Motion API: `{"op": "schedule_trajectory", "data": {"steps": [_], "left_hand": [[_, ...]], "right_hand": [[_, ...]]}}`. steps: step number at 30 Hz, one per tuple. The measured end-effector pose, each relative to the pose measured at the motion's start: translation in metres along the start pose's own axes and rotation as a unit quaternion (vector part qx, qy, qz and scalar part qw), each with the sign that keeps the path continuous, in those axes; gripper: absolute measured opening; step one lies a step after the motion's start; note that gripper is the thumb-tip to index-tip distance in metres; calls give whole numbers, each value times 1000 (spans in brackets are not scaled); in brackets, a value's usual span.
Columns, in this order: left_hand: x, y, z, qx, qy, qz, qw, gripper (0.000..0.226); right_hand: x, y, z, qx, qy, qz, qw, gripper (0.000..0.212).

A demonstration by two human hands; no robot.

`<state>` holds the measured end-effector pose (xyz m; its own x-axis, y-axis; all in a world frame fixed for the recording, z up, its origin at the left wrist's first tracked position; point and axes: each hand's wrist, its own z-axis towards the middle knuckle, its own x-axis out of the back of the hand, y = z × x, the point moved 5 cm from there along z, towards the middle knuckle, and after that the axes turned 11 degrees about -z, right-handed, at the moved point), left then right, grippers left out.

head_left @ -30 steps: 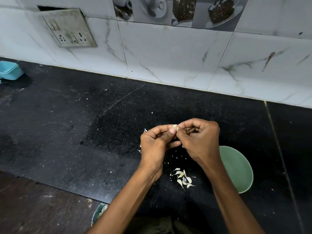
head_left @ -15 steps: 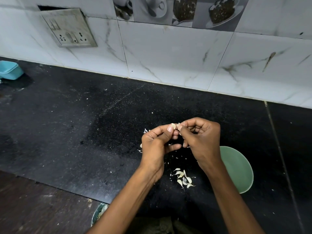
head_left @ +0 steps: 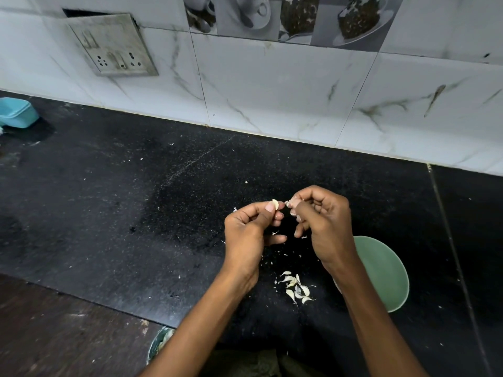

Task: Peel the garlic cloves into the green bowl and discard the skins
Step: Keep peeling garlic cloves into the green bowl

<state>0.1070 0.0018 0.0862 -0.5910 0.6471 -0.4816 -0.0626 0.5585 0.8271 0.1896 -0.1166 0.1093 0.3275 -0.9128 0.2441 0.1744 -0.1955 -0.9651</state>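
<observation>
While both hands hover above a black stone counter (head_left: 114, 202), the head view looks down on them from over the person's forearms. The left hand (head_left: 249, 235) pinches a small pale garlic clove (head_left: 275, 204) between thumb and forefinger, its other fingers loosely curled beneath. Just to the right of that pinch, with a narrow gap between, the right hand (head_left: 324, 227) has its fingers curled and nips a thin, pinkish scrap of skin (head_left: 291, 203) at its fingertips; the scrap is too small to make out in detail.

Directly below the two pinches, nearer the person, a little heap of white skins (head_left: 296, 288) lies on the counter, with finer flecks scattered between the heap and the hands. To the right of the heap, partly hidden behind the right wrist, stands the green bowl (head_left: 383, 273); what it contains cannot be seen, as the visible part of its inside shows only plain green.

Far to the left of the hands, at the counter's back edge, sits a light blue plastic container (head_left: 17, 112). Beyond the hands rises a white marbled tile wall (head_left: 272, 91), carrying a metal switch-and-socket plate (head_left: 113, 46) up to the left and a row of tiles printed with cups and desserts along the top. Below the left forearm, at the counter's front edge, part of a round rim (head_left: 159, 342) peeks out, its nature unclear.
</observation>
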Motion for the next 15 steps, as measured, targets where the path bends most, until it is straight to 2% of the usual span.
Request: {"op": "schedule_trajectory", "data": {"steps": [5, 9, 12, 15], "left_hand": [[5, 3, 3, -13, 13, 39, 999, 14], [9, 3, 9, 3, 9, 62, 998, 15], [14, 6, 14, -3, 1, 92, 996, 19], [18, 10, 19, -22, -5, 152, 988, 21]], "right_hand": [[-5, 5, 9, -22, -1, -61, 998, 34], [-13, 12, 18, -25, -9, -121, 992, 19], [-17, 12, 18, -17, -44, -103, 994, 30], [-19, 6, 14, 5, -70, -83, 994, 18]]}}
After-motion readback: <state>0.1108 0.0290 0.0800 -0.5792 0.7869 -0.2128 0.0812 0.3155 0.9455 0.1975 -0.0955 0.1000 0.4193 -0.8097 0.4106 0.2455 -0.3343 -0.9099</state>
